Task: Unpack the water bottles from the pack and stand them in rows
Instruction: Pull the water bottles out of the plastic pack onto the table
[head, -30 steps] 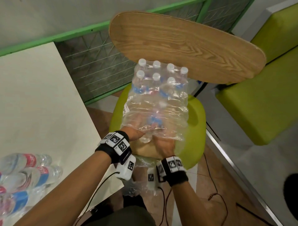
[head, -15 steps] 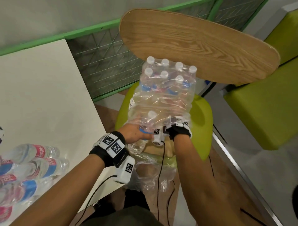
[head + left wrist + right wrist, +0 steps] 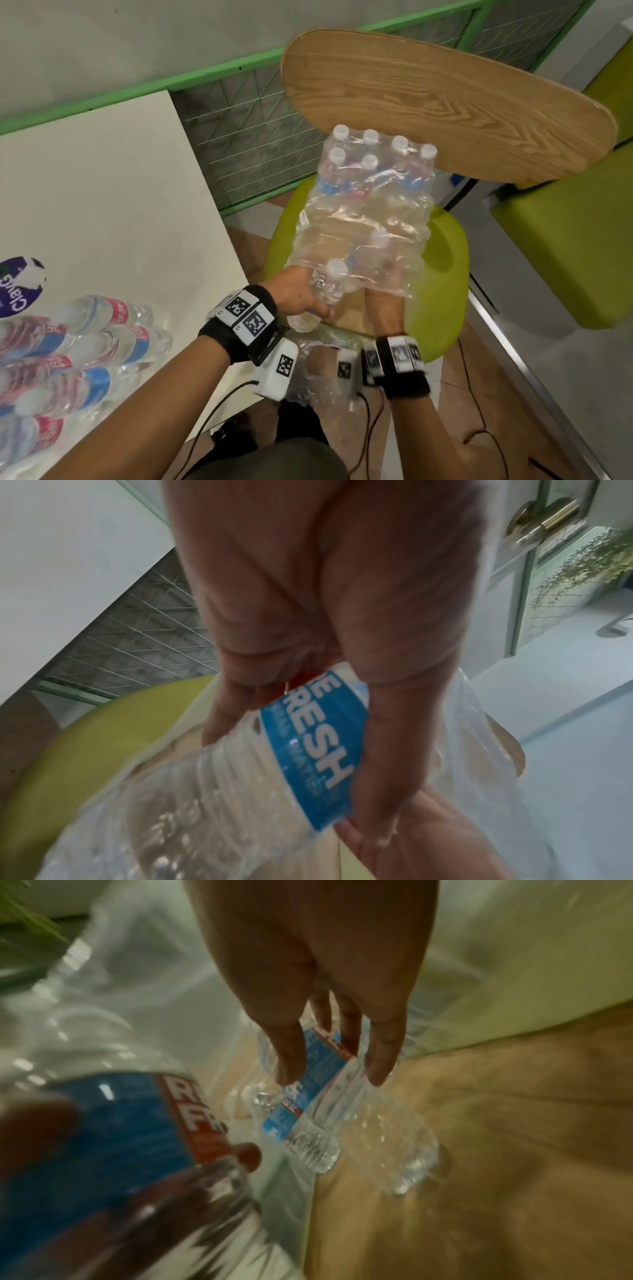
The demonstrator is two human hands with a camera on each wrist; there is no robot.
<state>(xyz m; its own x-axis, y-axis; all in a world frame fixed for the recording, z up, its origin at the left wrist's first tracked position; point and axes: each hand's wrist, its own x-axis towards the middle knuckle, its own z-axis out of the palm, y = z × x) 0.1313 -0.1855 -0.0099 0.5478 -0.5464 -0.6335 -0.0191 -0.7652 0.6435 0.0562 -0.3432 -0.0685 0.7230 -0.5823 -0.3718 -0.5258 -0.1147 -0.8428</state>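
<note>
A shrink-wrapped pack of water bottles (image 3: pixel 370 212) lies on a green chair, caps pointing away from me, its near end torn open. My left hand (image 3: pixel 301 298) grips one bottle (image 3: pixel 329 284) at that opening, and the bottle is partly out of the wrap. In the left wrist view, that hand (image 3: pixel 291 764) has fingers and thumb curled round the bottle's blue label (image 3: pixel 308 750). My right hand (image 3: pixel 382 301) is inside the wrap. In the right wrist view, its straight fingers (image 3: pixel 332 1074) rest on another blue-labelled bottle (image 3: pixel 308 1096).
A white table (image 3: pixel 102 205) stands on the left, with several bottles (image 3: pixel 102 339) lying at its near corner. The chair has a green seat (image 3: pixel 442 274) and a wooden backrest (image 3: pixel 445 102). A green sofa (image 3: pixel 565 240) is on the right. Loose wrap (image 3: pixel 322 377) hangs off the seat.
My right hand reached deep into the pack, then came back to the opening. My left hand has taken hold of a bottle and drawn it partly out of the wrap.
</note>
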